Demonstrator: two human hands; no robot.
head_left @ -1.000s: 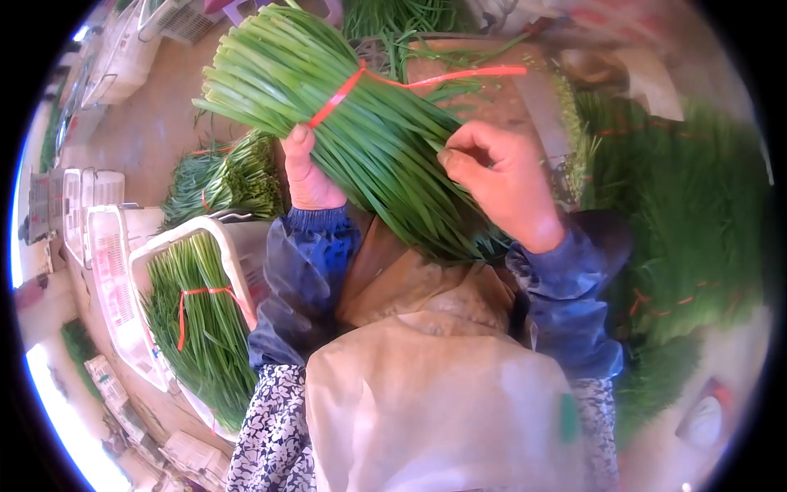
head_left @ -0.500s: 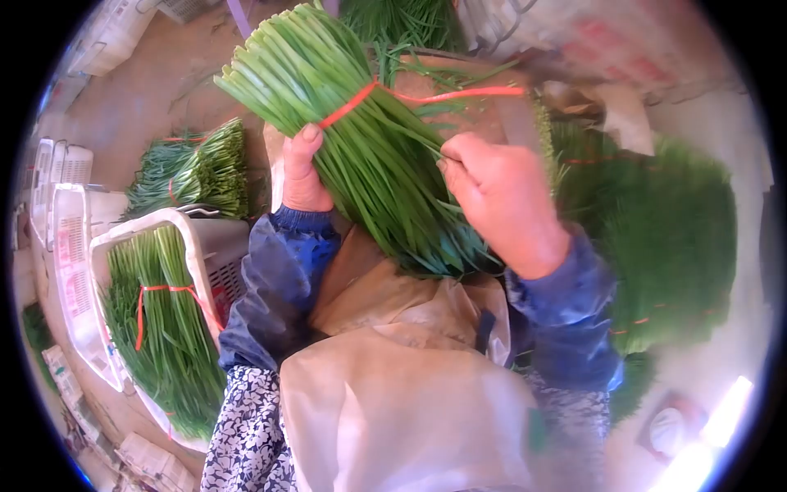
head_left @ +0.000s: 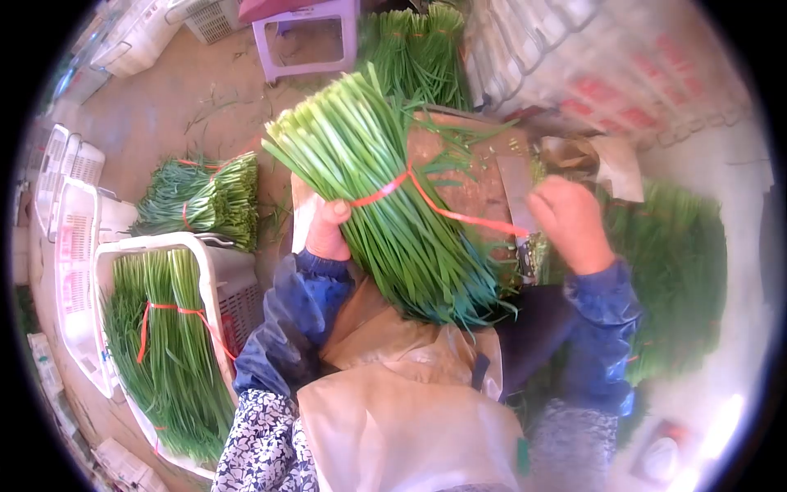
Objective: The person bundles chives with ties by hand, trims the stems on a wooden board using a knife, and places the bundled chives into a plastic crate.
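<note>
Bundle (head_left: pixel 361 148) in left fingers (head_left: pixel 334 215), open floor (head_left: pixel 147 123) past its edge (right fingers (head_left: pixel 548 198) curled, grip unclear)

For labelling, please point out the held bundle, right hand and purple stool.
Held bundle (head_left: pixel 400 228), head view: green leaves below the band.
Right hand (head_left: pixel 576 225), head view: its back.
Purple stool (head_left: pixel 303 14), head view: upper crossbar.

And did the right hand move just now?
Yes, the right hand has moved rightward, away from the green bunch and past the right edge of the brown board.

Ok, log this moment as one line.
left hand: holding green bundle | right hand: curled, off bundle | red tie: around bundle, tail sticking out
</note>
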